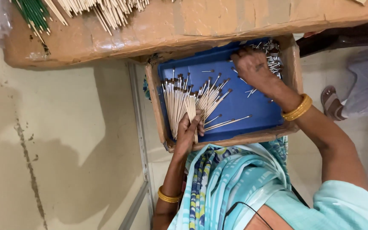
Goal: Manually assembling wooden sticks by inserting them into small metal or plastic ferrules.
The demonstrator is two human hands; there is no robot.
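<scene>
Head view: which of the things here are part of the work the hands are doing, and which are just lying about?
In the work:
- left hand, gripping a bundle of thin sticks
- right hand, reaching into the small metal pieces
- blue-lined tray holding the dark-tipped sticks

Lying about:
- green sticks and pale sticks on the cardboard surface
- sandal

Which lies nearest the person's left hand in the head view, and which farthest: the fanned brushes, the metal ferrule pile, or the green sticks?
1. Fanned brushes, under the left hand.
2. Metal ferrule pile, the tray's far right corner.
3. Green sticks, on the cardboard's top left.
</scene>
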